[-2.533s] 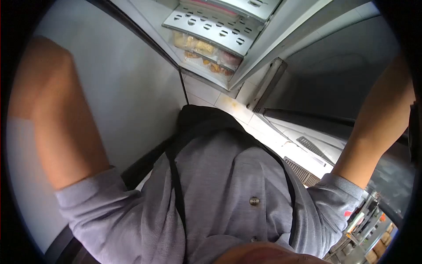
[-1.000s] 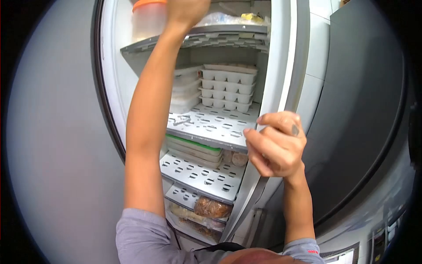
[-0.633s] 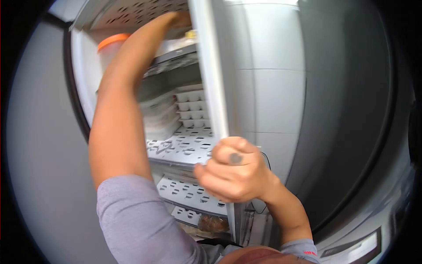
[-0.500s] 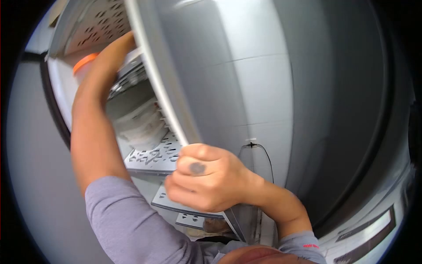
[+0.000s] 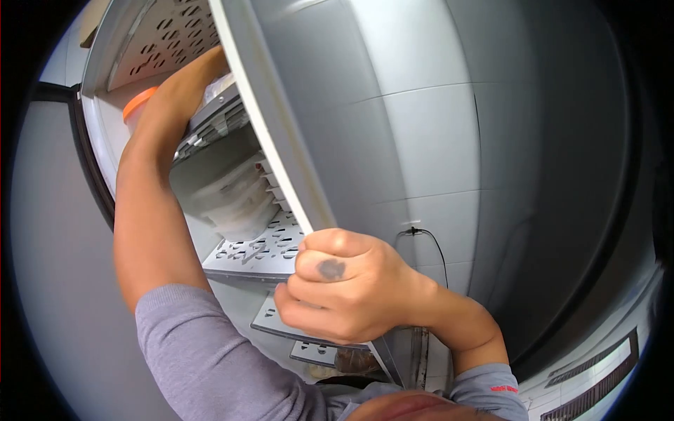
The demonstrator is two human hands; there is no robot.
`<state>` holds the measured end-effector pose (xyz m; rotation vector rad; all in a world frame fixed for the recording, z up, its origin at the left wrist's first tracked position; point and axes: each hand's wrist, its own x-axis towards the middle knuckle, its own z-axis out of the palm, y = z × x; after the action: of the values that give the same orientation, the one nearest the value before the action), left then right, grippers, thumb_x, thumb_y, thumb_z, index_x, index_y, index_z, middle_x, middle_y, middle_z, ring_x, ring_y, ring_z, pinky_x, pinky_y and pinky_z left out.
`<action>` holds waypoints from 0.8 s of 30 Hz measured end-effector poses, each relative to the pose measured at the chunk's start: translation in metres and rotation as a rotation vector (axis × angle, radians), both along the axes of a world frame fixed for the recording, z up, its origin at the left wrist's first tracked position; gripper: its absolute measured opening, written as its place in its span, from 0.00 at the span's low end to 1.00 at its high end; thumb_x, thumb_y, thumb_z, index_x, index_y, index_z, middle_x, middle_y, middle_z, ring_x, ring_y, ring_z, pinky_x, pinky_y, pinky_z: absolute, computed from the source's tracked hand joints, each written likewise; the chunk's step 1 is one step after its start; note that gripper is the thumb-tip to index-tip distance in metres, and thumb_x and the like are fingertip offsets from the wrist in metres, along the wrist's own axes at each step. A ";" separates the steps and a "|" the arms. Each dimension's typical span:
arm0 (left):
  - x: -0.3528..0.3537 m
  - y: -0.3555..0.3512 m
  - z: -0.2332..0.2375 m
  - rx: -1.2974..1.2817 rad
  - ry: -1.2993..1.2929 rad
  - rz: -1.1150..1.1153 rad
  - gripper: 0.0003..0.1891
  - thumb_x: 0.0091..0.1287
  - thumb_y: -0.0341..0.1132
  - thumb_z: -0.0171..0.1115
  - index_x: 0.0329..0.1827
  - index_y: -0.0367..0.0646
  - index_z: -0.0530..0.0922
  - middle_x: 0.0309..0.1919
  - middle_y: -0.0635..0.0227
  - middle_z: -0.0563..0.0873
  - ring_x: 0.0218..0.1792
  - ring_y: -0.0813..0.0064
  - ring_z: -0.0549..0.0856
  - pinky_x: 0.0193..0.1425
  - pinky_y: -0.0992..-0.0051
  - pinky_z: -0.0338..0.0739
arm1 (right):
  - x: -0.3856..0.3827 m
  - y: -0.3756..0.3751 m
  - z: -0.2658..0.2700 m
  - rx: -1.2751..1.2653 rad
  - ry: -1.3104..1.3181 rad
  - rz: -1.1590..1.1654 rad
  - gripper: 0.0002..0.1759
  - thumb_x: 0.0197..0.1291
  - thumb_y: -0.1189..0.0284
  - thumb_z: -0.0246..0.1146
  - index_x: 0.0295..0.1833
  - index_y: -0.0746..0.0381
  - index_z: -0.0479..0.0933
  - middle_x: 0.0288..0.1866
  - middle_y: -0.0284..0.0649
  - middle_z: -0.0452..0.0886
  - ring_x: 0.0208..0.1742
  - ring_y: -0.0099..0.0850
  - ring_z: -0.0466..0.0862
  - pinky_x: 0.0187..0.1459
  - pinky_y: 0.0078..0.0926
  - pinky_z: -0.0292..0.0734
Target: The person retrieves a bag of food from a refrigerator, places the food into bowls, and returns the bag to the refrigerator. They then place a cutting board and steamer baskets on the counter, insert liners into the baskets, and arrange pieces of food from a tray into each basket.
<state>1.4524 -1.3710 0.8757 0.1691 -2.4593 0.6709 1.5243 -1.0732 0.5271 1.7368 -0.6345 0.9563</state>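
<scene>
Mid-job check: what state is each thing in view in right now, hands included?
Fridge: open
Orange-lidded tub: lid on
Clear containers: stacked; whether sealed, unclear
Right hand: curled shut at the fridge's front edge; firmness of grip unclear
Left hand: hidden behind that edge
Cable: hanging in a curve

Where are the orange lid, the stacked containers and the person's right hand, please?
Orange lid [image 5: 138,104]: head view, on its side.
Stacked containers [image 5: 246,212]: head view, on the side of the stack.
Right hand [image 5: 354,284]: head view, middle of the curled hand.
</scene>
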 end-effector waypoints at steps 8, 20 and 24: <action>0.050 -0.063 0.044 -0.182 0.502 0.162 0.30 0.69 0.57 0.43 0.58 0.41 0.79 0.57 0.49 0.80 0.57 0.48 0.79 0.61 0.56 0.72 | 0.004 0.001 0.000 -0.013 0.014 -0.128 0.09 0.39 0.67 0.62 0.29 0.54 0.76 0.22 0.25 0.67 0.32 0.25 0.71 0.51 0.25 0.71; 0.147 -0.030 0.064 0.368 1.137 -0.276 0.11 0.62 0.35 0.56 0.35 0.39 0.86 0.32 0.54 0.88 0.34 0.54 0.87 0.40 0.59 0.80 | 0.002 -0.001 0.004 -0.058 0.012 -0.157 0.14 0.35 0.68 0.65 0.34 0.56 0.79 0.20 0.25 0.66 0.30 0.25 0.70 0.47 0.26 0.70; 0.207 0.032 0.020 0.087 1.013 -0.274 0.11 0.62 0.39 0.61 0.36 0.42 0.86 0.30 0.61 0.86 0.32 0.67 0.84 0.38 0.70 0.78 | 0.004 -0.001 -0.001 -0.057 -0.009 -0.185 0.11 0.38 0.71 0.67 0.32 0.56 0.77 0.19 0.26 0.65 0.30 0.26 0.71 0.51 0.26 0.69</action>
<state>1.6594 -1.3394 0.8960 0.1493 -1.4904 0.2437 1.5281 -1.0745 0.5264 1.5941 -0.7529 0.8451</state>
